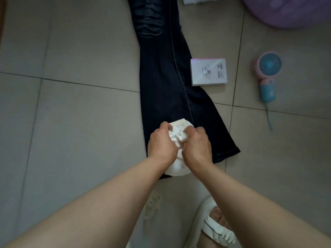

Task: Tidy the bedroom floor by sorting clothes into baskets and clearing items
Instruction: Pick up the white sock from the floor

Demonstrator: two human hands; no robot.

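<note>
Dark blue flared jeans (164, 72) lie flat on the grey tiled floor, running from the top of the view down to the middle. Above the hem, both hands grip a bunched white sock (177, 135). My left hand (161, 144) holds its left side and my right hand (197, 147) its right side, fingers closed into the fabric. The sock's lower end (176, 169) hangs out below my wrists.
A small white card booklet (208, 71) lies right of the jeans. A pink and blue handheld fan (266, 77) with a cord lies farther right. A purple round object (293, 11) sits top right. White papers (193, 0) show at the top edge. My white sandal (211, 228) is at bottom.
</note>
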